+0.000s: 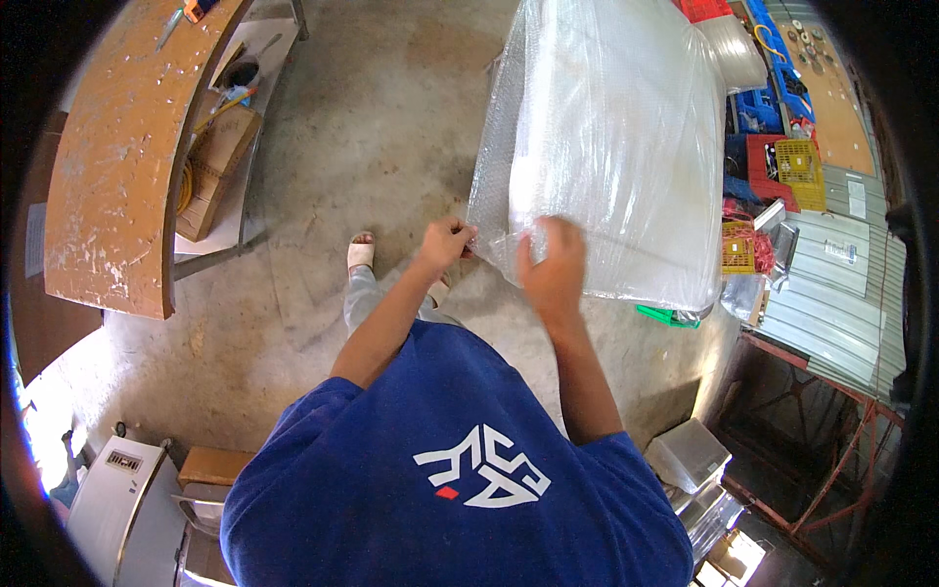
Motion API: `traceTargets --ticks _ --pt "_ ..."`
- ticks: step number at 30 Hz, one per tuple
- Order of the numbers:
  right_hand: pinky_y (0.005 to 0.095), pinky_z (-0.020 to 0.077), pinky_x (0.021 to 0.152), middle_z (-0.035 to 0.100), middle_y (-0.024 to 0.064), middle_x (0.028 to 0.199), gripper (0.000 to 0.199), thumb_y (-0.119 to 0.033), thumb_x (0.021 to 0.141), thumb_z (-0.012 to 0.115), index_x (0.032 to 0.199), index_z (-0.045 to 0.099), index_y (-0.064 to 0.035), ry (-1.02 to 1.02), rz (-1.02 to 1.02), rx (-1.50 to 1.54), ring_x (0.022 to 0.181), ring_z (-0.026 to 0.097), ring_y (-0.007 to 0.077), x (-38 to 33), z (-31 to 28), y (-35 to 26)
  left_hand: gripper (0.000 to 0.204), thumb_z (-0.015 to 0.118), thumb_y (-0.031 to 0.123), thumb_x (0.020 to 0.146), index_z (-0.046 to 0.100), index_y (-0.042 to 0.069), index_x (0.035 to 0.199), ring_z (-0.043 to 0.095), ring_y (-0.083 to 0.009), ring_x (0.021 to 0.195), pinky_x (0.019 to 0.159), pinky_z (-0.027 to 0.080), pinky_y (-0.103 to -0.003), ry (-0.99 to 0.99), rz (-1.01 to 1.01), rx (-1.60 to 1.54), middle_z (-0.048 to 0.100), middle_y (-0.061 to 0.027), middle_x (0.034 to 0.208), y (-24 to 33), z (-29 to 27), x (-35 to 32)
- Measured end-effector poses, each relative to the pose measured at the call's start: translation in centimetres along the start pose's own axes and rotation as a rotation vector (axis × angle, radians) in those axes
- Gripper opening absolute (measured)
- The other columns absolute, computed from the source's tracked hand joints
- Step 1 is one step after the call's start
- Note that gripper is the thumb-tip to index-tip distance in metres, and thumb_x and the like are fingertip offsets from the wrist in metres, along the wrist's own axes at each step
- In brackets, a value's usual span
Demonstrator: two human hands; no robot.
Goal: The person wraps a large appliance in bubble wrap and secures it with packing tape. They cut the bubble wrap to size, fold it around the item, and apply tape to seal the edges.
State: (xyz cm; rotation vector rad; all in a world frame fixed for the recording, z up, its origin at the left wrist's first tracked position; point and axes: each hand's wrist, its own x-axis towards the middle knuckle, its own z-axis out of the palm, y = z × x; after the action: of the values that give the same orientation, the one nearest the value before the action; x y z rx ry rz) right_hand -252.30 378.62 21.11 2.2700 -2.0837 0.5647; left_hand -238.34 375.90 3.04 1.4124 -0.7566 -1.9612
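A large, flat-topped block [626,127] stands ahead of me on the right, wrapped in clear bubble wrap [491,147]. The wrap overhangs its left side as a loose flap. My left hand [447,243] pinches the lower corner of that flap, off the block's near left corner. My right hand [556,264] is at the block's near left corner, over the wrap, its thumb and fingers apart and somewhat blurred. Whether its fingertips grip any film cannot be made out.
A scuffed brown workbench [117,157] stands at the left, with cardboard [223,171] on its lower shelf. Yellow crates [800,171] and blue bins [758,110] line the right side. A plastic roll [734,51] sits by the block's far right corner. Concrete floor [362,108] lies between.
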Motion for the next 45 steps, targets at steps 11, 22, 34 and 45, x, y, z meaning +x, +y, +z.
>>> traceTargets --ticks 11,22,34,45 --pt "0.0492 0.0453 0.097 0.057 0.0328 0.120 0.046 -0.018 0.095 0.052 0.130 0.046 0.0104 -0.665 0.559 0.219 0.110 0.057 0.0462 -8.6 8.7 -3.0 0.024 0.067 0.018 0.093 0.064 -0.006 0.089 0.068 -0.0182 0.066 0.059 0.058 -0.032 -0.167 -0.061 0.003 0.067 -0.0120 0.082 0.4 -1.3 0.5" --pt "0.0499 0.0372 0.104 0.047 0.0335 0.133 0.054 -0.013 0.094 0.051 0.141 0.036 0.0092 -0.436 0.420 0.201 0.121 0.046 0.0477 -11.0 10.2 -1.4 0.024 0.066 0.022 0.093 0.065 -0.002 0.090 0.064 -0.0158 0.063 0.059 0.053 -0.031 -0.171 -0.051 0.124 0.067 -0.0091 0.077 0.4 -1.2 0.2" --pt "0.0487 0.0298 0.110 0.046 0.0320 0.136 0.059 -0.028 0.092 0.057 0.137 0.041 0.0060 -0.161 0.519 0.625 0.129 0.040 0.0473 -10.0 13.1 -0.5 0.021 0.058 0.025 0.100 0.058 0.004 0.098 0.058 -0.0122 0.089 0.085 0.047 -0.029 -0.362 0.025 -0.151 0.061 -0.0023 0.091 -1.0 0.8 -1.2" --pt "0.0444 0.0482 0.084 0.059 0.0234 0.110 0.064 -0.026 0.081 0.073 0.133 0.046 0.0002 -0.376 0.337 0.109 0.107 0.058 0.0391 -4.7 0.7 -3.6 0.017 0.053 0.020 0.102 0.058 0.004 0.101 0.059 -0.0100 0.079 0.071 0.050 -0.024 -0.343 0.027 -0.280 0.062 -0.0020 0.092 -0.7 3.0 -2.1"
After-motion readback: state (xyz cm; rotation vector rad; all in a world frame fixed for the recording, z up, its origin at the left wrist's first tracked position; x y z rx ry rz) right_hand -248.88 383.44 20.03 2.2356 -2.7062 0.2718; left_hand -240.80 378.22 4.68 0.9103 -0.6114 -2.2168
